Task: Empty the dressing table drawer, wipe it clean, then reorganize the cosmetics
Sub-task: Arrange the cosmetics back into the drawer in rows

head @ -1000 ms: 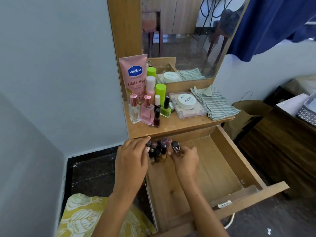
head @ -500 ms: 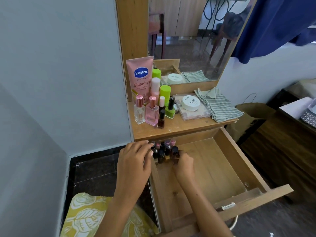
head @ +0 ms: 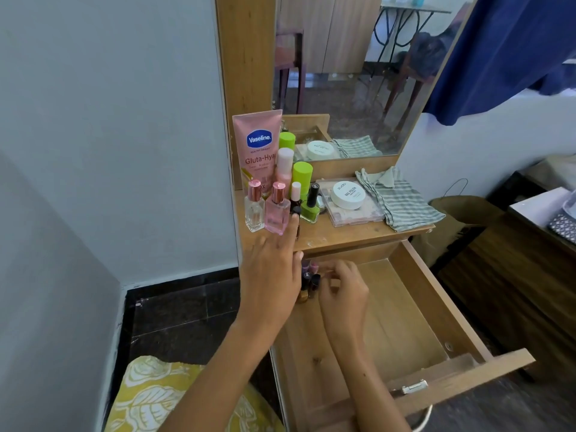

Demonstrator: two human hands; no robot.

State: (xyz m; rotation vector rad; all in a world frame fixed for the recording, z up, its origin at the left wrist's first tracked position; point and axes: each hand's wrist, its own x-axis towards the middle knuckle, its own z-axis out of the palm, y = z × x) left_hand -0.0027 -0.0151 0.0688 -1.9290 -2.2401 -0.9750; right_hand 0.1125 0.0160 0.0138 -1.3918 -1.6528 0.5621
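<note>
One view only, head cam. I see the drawer [head: 402,310] pulled open, floor mostly bare, a small cluster of nail polish bottles [head: 308,280] standing in its back-left corner. Left hand [head: 271,275] is raised, fingers spread and flat, index tip touching a dark-capped polish bottle [head: 295,213] on the tabletop [head: 343,233] beside the pink perfume bottle [head: 277,210]; it grips nothing. Right hand [head: 344,294] is curled down by the cluster, fingertips pressed together near the bottles; whether it actually pinches one I cannot tell, the knuckles hide it. Rest of the cosmetics wait up top: Vaseline tube [head: 257,151], green polish bottle [head: 310,207], white jar [head: 347,194] on a clear case, striped cloth [head: 399,198] alongside.

My read: restocking stage, polishes first. To do it well I'd pinch the dark cap from above, lift straight so the perfume next to it doesn't tip, and set it upright tight against the cluster, right hand steadying the row.
</note>
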